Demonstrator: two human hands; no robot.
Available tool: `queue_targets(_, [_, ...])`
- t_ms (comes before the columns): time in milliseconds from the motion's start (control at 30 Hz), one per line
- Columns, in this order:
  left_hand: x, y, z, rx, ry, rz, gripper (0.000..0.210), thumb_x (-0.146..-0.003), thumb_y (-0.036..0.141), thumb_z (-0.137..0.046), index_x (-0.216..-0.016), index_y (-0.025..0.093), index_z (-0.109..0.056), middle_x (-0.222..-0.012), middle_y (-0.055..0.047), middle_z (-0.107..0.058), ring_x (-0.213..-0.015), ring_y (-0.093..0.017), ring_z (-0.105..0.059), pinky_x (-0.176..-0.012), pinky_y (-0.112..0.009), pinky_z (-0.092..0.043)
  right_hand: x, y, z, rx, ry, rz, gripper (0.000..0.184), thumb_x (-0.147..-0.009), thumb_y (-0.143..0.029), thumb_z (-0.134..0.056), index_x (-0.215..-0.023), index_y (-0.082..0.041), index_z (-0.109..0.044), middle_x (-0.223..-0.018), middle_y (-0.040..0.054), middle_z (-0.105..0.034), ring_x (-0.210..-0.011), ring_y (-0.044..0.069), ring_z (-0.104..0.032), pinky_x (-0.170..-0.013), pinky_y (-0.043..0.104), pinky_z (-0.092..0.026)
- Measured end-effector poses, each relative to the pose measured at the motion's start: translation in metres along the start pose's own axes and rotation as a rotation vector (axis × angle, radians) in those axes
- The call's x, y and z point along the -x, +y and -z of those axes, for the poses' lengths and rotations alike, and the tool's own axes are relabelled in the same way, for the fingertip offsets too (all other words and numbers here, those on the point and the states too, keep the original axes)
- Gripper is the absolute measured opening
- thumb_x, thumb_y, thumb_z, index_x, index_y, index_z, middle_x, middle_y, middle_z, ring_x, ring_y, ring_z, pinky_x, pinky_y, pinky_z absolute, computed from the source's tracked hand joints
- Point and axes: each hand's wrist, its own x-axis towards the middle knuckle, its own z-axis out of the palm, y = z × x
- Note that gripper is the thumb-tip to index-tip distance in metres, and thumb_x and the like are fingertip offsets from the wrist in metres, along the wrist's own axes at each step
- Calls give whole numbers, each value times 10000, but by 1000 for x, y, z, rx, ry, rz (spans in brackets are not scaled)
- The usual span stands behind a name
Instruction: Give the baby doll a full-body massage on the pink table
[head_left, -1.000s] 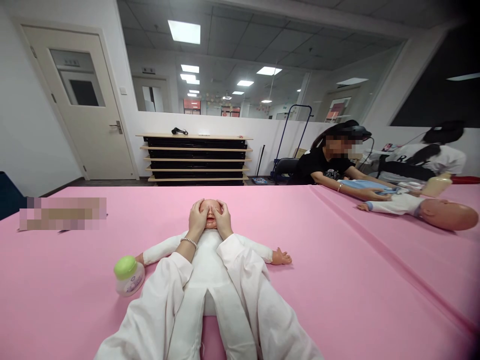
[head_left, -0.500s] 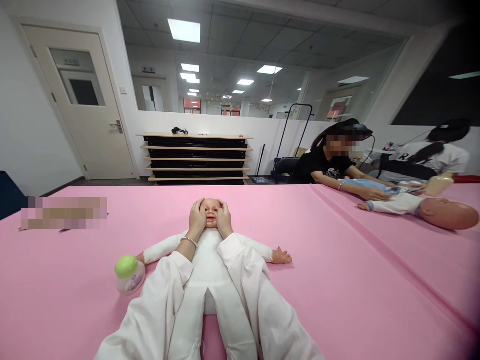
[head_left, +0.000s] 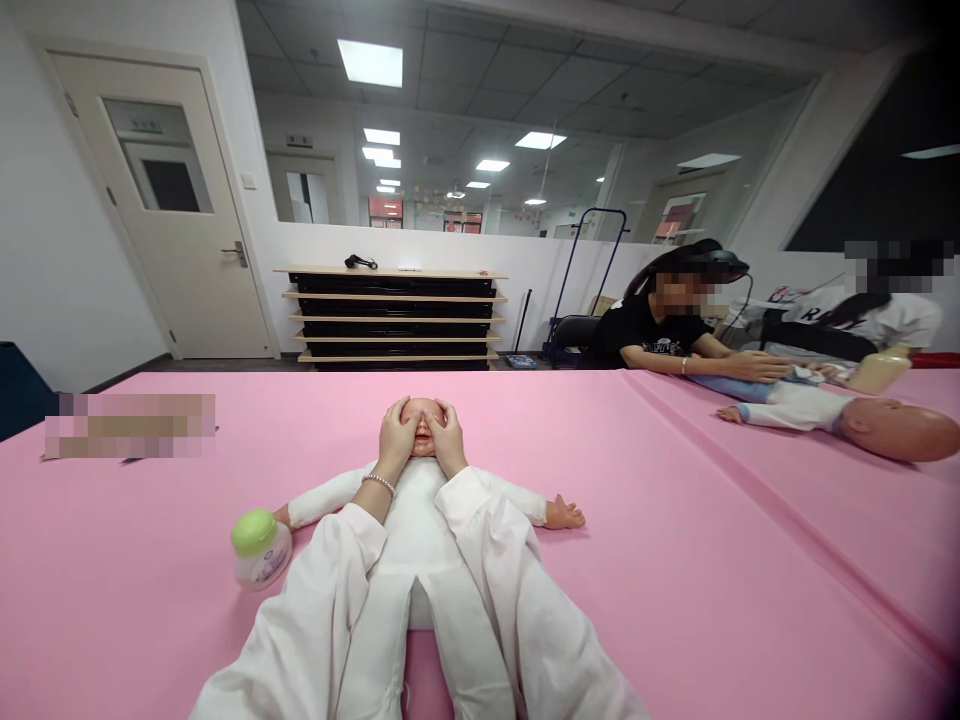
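Note:
A baby doll in a white cloth body lies on its back on the pink table cover, arms spread wide and legs toward me. My left hand cups one side of its head, and my right hand cups the other. Both thumbs rest on the doll's face, meeting near the top of the nose and covering the eyes. The fingers curve round the sides of the head. Beside the doll's hand on the left stands a round jar with a green lid.
The pink cover has a raised fold on the right. Beyond it, a person in black handles another doll, with a bottle nearby. Another person sits farther right. A blurred-out item lies at the left; stacked boards stand behind.
My thumbs have moved inward and up across the doll's face, from beside the eyes to over them. The doll and the jar stay put. The person in black has shifted their hands.

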Motion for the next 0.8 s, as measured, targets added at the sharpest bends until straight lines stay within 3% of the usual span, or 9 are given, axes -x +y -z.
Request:
queue_targets(200, [0, 0, -1, -12, 5, -10, 326, -804, 248, -498, -1114, 169, -562, -1212, -85, -553, -1153, -204, -480, -1015, -343, -343, -4, 4, -1, -4, 22, -19, 298, -772, -270, -417, -1033, -190, -537, -1151, 52, -568, -1101, 162, -497, -978, 311, -363])
queue_targets(433, [-2, -3, -3, -13, 23, 19, 333, -830, 189, -394, -1112, 158, -569, -1217, -92, -550, -1159, -195, -479, -1009, -345, -357, -5, 6, -1, 3, 39, -51, 332, -762, -201, -348, -1032, -187, -541, -1147, 49, -569, -1102, 159, -491, -966, 304, -367])
queue_targets(600, [-2, -1, -2, -10, 4, 22, 344, -828, 196, -407, -1133, 135, -554, -1231, -109, -537, -1165, -204, -471, -1012, -350, -350, -3, 3, 0, -14, 16, -26, 324, -759, -303, -449, -1046, -174, -528, -1161, 70, -560, -1106, 176, -493, -979, 318, -361])
queue_targets(800, [1, 2, 0, -8, -6, 18, 368, -763, 268, -566, -1119, 176, -557, -1218, -88, -547, -1153, -219, -480, -1007, -351, -350, 0, 0, 1, -26, 3, -7, 435, -669, -379, -606, -1048, -180, -527, -1164, 77, -560, -1109, 198, -494, -981, 330, -364])
